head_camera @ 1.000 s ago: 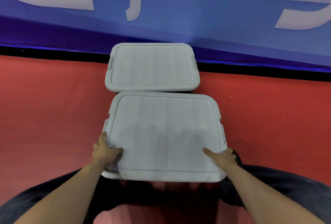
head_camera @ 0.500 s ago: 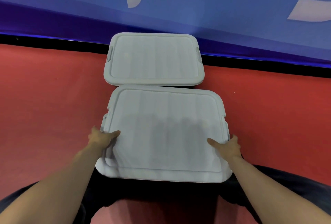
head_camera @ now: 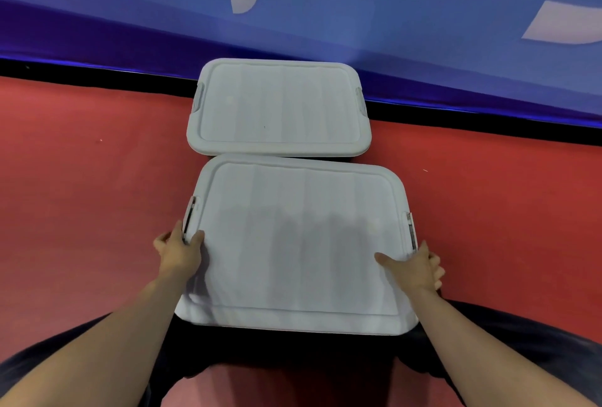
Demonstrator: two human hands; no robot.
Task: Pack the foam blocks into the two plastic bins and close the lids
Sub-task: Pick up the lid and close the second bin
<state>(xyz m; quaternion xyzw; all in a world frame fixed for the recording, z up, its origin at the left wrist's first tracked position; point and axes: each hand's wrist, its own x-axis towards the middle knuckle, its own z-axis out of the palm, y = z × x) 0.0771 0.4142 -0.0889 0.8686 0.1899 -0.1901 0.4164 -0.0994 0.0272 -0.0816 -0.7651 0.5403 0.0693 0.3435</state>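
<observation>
The near bin's lid (head_camera: 299, 240) lay flat over its bin on the red floor (head_camera: 81, 195), right in front of the person's knees, its far edge almost touching the far bin's lid (head_camera: 280, 107), which sat closed against the black strip at the foot of the blue wall (head_camera: 358, 15). No foam blocks showed, so I judged them already packed inside. The near lid's left latch (head_camera: 189, 217) and right latch (head_camera: 411, 230) both stood out from the rim, seemingly not snapped down, whereas the far bin's side latches looked flush.

The left hand (head_camera: 180, 252) held the lid's left edge just below that latch, thumb on top and fingers curled over the side. The right hand (head_camera: 415, 266) gripped the right edge the same way, thumb lying on the lid surface, fingers wrapped past the rim.

The step in hand appeared to be fastening the near lid. To do it well, the lid should be seated evenly all round first, then each hand should slide up to its latch and press inward and down together, so that neither side lifts.
</observation>
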